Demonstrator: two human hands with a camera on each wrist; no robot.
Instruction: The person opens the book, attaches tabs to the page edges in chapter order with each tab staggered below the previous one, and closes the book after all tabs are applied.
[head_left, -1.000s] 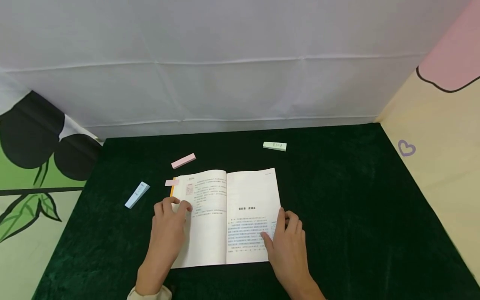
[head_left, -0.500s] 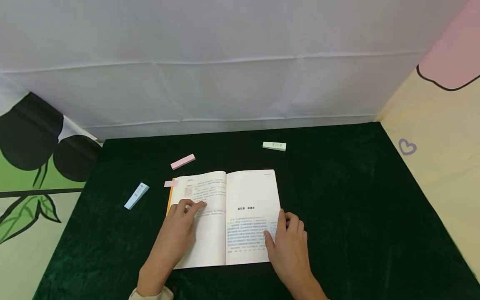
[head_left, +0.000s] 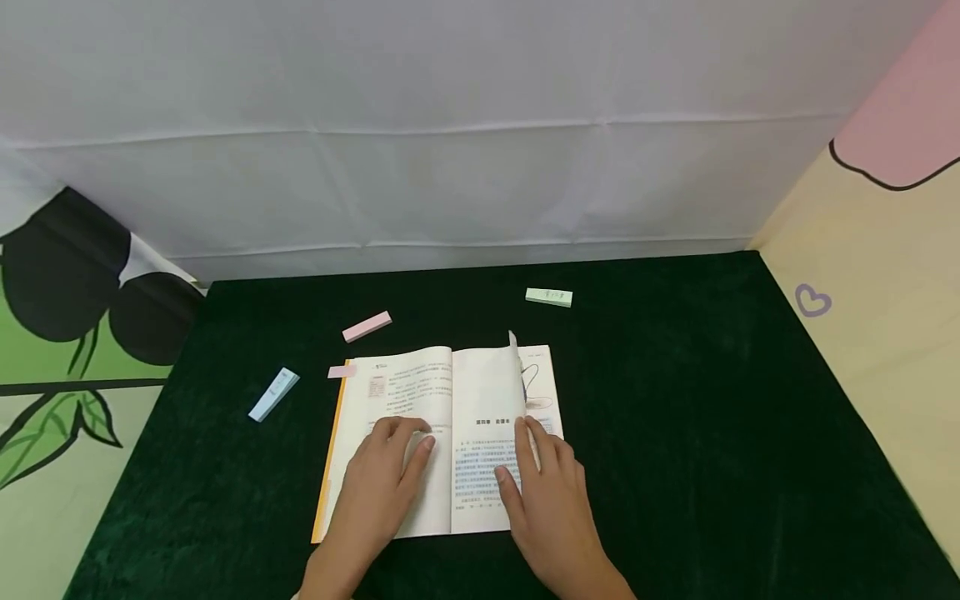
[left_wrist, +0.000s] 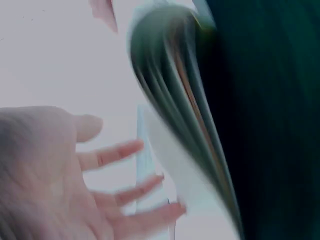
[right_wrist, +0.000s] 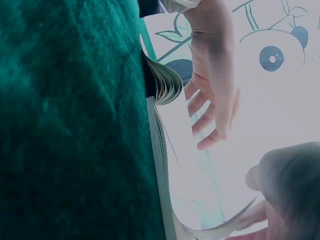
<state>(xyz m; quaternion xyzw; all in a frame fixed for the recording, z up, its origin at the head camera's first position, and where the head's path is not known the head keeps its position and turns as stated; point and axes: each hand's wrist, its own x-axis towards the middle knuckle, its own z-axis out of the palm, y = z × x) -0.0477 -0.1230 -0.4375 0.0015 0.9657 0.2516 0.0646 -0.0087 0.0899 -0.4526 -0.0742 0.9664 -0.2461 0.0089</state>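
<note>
An open book (head_left: 416,500) lies on a dark green cloth, with printed pages and a pink tab (head_left: 341,372) at its upper left edge. My left hand (head_left: 384,479) reaches over the left page, its fingers loosely bent and holding nothing. At the right side, my right hand (head_left: 551,500) holds the raised outer edge of a page (head_left: 483,392), thumb over the page and fingers at its edge. Part of a drawing shows on the leaf beneath. In the right wrist view, the lifted page (right_wrist: 220,231) curls up beside the fingers.
Above the book lie a pink sticky-note pad (head_left: 367,326) and a pale green one (head_left: 549,297). A light blue pad (head_left: 273,394) lies to its left. White fabric (head_left: 450,183) stands behind the green cloth (head_left: 675,400); printed panels flank it.
My left hand has moved right and toward me across the left page, uncovering the orange cover edge. My right hand has moved left, lifting the right page's outer edge.
</note>
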